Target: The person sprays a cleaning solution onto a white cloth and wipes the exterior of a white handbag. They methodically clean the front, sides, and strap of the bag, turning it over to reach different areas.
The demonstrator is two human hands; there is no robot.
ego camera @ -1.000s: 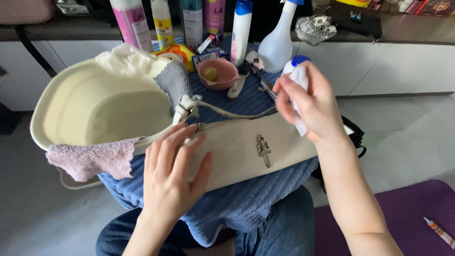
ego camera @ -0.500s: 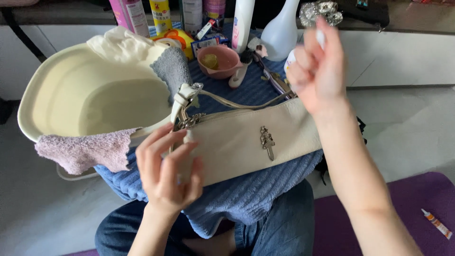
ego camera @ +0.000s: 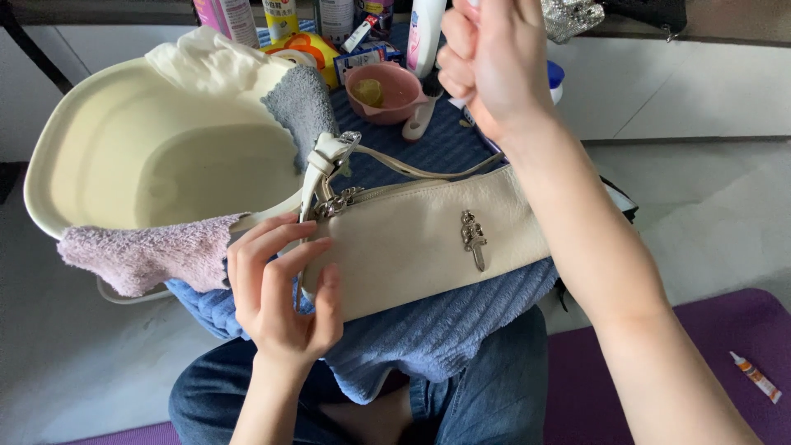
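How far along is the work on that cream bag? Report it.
Done: the cream bag lies on the blue towel, basin and pink cloth beside it. In hand: left hand touches the bag's end; right hand is raised, fingers curled. Left: the pink cloth hangs untouched on the basin's rim.

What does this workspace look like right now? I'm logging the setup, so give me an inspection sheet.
Surface: blue towel spread over the person's lap.
Job's things: cream handbag lying on the towel, metal charm on its front.
Clutter: cream basin, pink cloth, grey cloth, pink bowl, bottles behind.
Grippers: left hand touches the handbag's end; right hand raised, closed, contents unclear.
Cables: nothing seen.
Surroundings: purple mat, small tube.
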